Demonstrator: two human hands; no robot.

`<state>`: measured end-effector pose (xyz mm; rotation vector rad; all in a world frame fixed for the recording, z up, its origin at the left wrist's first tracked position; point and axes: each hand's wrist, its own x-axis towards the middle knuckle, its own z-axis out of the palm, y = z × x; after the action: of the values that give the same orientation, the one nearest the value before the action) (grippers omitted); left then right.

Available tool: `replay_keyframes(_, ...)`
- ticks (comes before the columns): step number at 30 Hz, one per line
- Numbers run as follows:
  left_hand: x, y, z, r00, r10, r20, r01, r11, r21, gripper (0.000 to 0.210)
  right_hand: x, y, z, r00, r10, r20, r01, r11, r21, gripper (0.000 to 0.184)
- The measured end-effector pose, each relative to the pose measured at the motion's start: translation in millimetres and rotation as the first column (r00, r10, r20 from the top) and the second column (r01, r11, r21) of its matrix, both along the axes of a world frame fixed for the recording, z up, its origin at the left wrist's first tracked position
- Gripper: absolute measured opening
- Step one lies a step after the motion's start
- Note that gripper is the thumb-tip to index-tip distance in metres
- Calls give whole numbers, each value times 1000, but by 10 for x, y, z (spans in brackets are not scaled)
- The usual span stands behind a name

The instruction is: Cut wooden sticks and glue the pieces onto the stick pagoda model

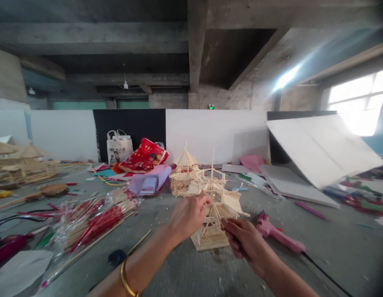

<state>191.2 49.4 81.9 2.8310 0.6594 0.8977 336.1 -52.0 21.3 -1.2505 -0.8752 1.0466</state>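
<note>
A small pavilion model built of thin wooden sticks (210, 242) stands on the grey table in front of me, with an open frame on top and a tall upright stick. My left hand (190, 218), with a gold bangle at its wrist, is closed at the model's left side; its fingertips hide what they pinch. At the lower right side my right hand (242, 237) is also closed, thumb and forefinger pinched against the model; what lies between them is too small to make out. A finished-looking stick pavilion with a pointed roof (185, 161) stands just behind.
To the right lies a pink glue gun (281, 237) with a black cord. Bundles of wooden sticks in plastic (89, 218) spread on the left. Further back are a red bag (143, 156), a white tote (119, 147), white boards (321, 144) and more stick models (27, 165).
</note>
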Motion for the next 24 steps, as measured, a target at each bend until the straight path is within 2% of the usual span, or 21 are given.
replay_keyframes(11, 52, 20, 46, 995, -12, -95, 12, 1000, 4, 31, 6, 41, -15, 999, 9, -46, -9, 1000, -1, 37)
replay_keyframes(24, 56, 16, 59, 994, -3, -107, 6, 1000, 24, 31, 5, 33, 8, 995, 10, -98, -13, 999, -30, 32)
